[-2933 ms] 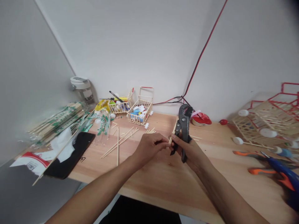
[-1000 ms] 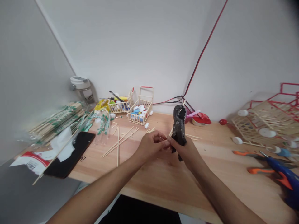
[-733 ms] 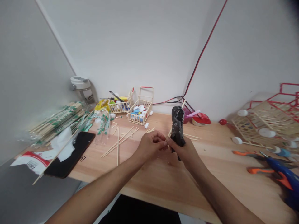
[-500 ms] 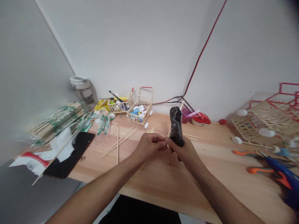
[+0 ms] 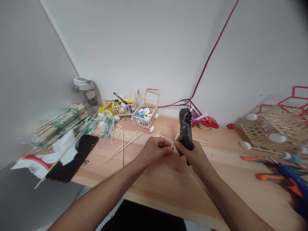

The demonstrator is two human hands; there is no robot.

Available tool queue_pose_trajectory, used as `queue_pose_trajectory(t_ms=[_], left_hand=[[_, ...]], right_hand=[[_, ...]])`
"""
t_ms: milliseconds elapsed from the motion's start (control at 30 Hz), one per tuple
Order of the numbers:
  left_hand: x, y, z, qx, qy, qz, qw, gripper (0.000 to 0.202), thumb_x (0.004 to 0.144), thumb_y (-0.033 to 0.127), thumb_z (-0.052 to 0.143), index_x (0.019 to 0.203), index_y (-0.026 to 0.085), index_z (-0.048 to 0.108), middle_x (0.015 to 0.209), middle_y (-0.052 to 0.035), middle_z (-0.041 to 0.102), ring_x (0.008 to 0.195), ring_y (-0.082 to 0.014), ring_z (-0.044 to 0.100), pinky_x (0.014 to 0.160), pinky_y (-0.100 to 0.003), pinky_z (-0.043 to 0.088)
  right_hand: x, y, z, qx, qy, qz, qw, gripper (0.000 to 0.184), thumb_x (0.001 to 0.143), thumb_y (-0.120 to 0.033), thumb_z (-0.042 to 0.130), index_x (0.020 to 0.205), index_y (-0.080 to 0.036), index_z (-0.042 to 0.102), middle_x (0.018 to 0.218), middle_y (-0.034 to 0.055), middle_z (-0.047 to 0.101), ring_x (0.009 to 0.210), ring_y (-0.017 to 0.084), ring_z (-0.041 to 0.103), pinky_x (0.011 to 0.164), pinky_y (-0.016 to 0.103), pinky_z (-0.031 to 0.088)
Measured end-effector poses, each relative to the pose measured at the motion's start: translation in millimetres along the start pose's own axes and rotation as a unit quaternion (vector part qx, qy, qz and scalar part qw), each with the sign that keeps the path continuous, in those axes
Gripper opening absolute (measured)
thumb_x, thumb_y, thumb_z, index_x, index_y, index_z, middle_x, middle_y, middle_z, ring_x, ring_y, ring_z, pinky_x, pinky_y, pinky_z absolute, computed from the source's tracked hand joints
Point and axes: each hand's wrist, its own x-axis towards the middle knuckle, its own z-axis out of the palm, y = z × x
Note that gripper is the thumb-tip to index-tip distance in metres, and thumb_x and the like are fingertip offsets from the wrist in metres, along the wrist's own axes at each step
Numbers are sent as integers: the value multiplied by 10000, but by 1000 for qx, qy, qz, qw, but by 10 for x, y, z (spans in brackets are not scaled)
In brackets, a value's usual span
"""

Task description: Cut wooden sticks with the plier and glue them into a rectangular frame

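Observation:
My right hand [image 5: 192,154] grips the handles of a black ratchet cutter [image 5: 185,128], which stands upright with its head up. A thin wooden stick [image 5: 176,139] passes by the cutter's jaws, and another stick end shows above the head. My left hand [image 5: 155,150] pinches the stick's lower end between fingers and thumb, close beside my right hand. The cutter's blade is hidden from this angle. Both hands are held just above the pale wooden tabletop [image 5: 154,189].
Loose sticks [image 5: 122,149] lie left of my hands. Small stick-built baskets [image 5: 145,114] hold bottle caps at the back. Wrapped stick bundles [image 5: 60,125] and a black pad [image 5: 72,157] sit left. A red-framed stick structure [image 5: 271,128], orange-handled pliers [image 5: 267,176] and a blue glue gun [image 5: 291,178] sit right.
The cutter has turned from a tilted pose to nearly upright, and my hands have drawn closer together around the stick. My view has shifted slightly.

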Motion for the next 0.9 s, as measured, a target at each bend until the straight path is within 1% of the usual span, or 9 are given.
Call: queue_pose_trajectory(t_ms=[200,333,400,500,567,700,800,900], left_hand=[[-2,34,-36,26,-29,5,999,327,781,425,645,768,101,683,711,-67,699,608,-105,617,603,-207,482],[5,25,-51,13,-36,-21,999,380,784,476,619,838,104,673,724,-69,701,639,-131,646,605,-225,498],[0,29,-49,18,-38,-23,999,374,797,468,602,859,106,673,743,-74,706,648,-137,650,603,-227,495],[-20,54,-40,61,-40,8,997,333,837,412,558,834,105,686,809,-90,717,710,-145,653,627,-221,481],[-33,73,-33,75,-45,24,996,319,856,375,532,827,103,697,838,-96,723,758,-152,658,664,-224,478],[-42,88,-15,51,-57,6,997,301,854,345,541,891,93,701,876,-112,734,786,-162,670,721,-249,484],[-38,74,10,41,-32,-11,999,257,802,326,623,873,89,694,835,-108,738,770,-168,678,716,-252,488],[-36,56,33,38,-2,-10,999,212,769,306,664,813,99,690,768,-83,737,716,-159,678,674,-237,486]], right_hand=[[-1,-4,-29,-1,-8,-5,1000,294,772,-450,635,671,-198,523,545,-27,507,514,130,477,513,262,385],[-9,-32,-33,6,-19,9,1000,298,775,-461,627,693,-192,528,539,-28,505,503,125,468,500,256,376],[-10,-48,-26,15,-28,18,999,296,774,-460,627,700,-192,526,541,-31,506,501,122,469,493,251,374],[-5,-47,-12,20,-44,19,999,292,778,-458,621,695,-192,530,550,-23,526,514,126,489,497,251,381],[1,-26,-6,21,-45,20,999,293,775,-461,622,695,-193,534,555,-17,536,523,134,499,507,259,391],[17,30,-2,15,-36,16,999,285,768,-458,628,711,-196,532,561,-20,524,531,142,496,521,273,397],[26,57,11,15,-48,16,999,279,776,-454,621,723,-194,533,589,-12,540,556,149,508,537,279,409],[28,77,33,6,-48,7,999,286,782,-461,618,729,-191,541,605,-2,558,575,154,516,552,282,417]])
